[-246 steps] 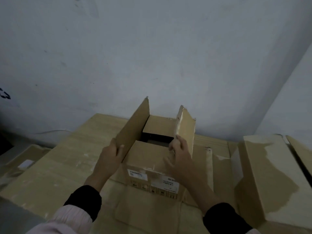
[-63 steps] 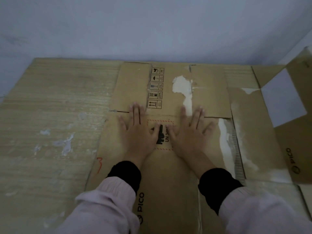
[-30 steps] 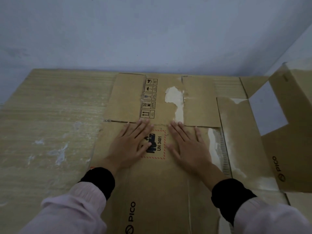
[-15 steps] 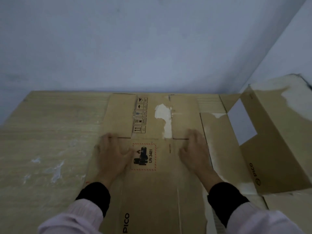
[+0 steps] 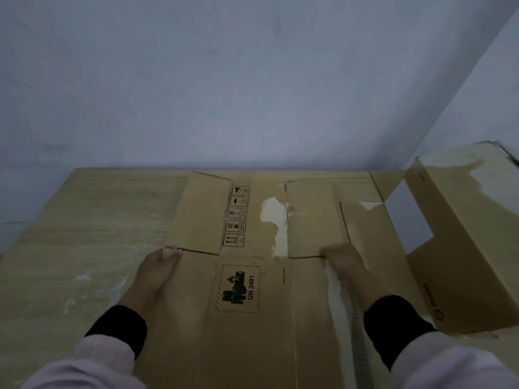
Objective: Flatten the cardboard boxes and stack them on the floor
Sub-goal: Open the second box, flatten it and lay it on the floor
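both hands are gripping the flattened box [image 5: 247, 318], left hand [image 5: 153, 272] at its left edge and right hand [image 5: 349, 266] at its right, another box [image 5: 460, 242] standing beside.

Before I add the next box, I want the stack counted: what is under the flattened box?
Under the flattened box, another flat sheet shows at its right edge, lying on the wooden floor. Any further layers beneath are covered.
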